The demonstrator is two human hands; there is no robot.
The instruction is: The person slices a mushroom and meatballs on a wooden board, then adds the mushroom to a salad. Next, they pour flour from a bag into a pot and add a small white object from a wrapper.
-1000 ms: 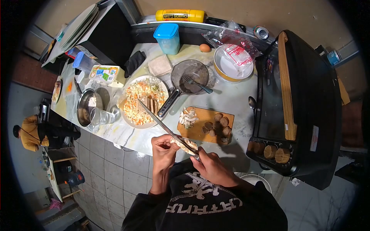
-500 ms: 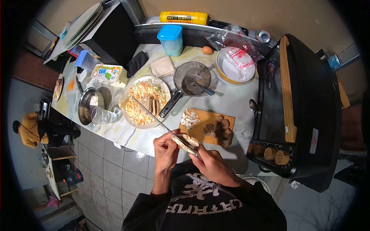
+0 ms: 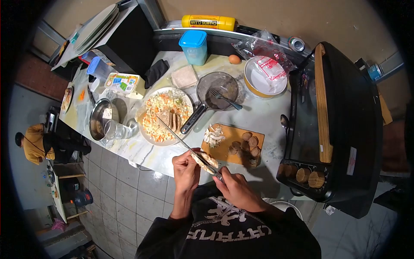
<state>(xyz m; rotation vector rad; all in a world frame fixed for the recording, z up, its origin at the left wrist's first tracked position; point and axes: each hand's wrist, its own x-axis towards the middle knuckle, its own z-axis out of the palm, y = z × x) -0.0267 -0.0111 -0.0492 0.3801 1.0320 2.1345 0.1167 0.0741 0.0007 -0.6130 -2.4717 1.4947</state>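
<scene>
My left hand point(image 3: 186, 170) is closed, its fingers pinching a pale, lumpy piece of food point(image 3: 199, 163) from the left side. My right hand point(image 3: 235, 185) is wrapped round the handle of a long knife point(image 3: 179, 139). The blade crosses the food piece and points up and left, its tip overlapping the plate in this view. Just beyond my hands lies a wooden cutting board point(image 3: 230, 159) bearing white strips point(image 3: 214, 135) and several brown round slices point(image 3: 246, 143). A plate point(image 3: 148, 139) of chopped vegetables with sliced brown food point(image 3: 172, 121) on top sits farther left.
Behind the board is a pan point(image 3: 218, 82) with a fork point(image 3: 226, 99) in it. A black oven point(image 3: 345, 125) stands on the right. Metal bowl point(image 3: 95, 125), glass point(image 3: 115, 131), blue-lidded container point(image 3: 193, 49) and egg point(image 3: 234, 59) share the counter. A person point(image 3: 36, 142) stands far left.
The view has shifted slightly, so the counter sits a little lower and farther right. My right hand and the knife have moved slightly along the food piece; both grips look the same.
</scene>
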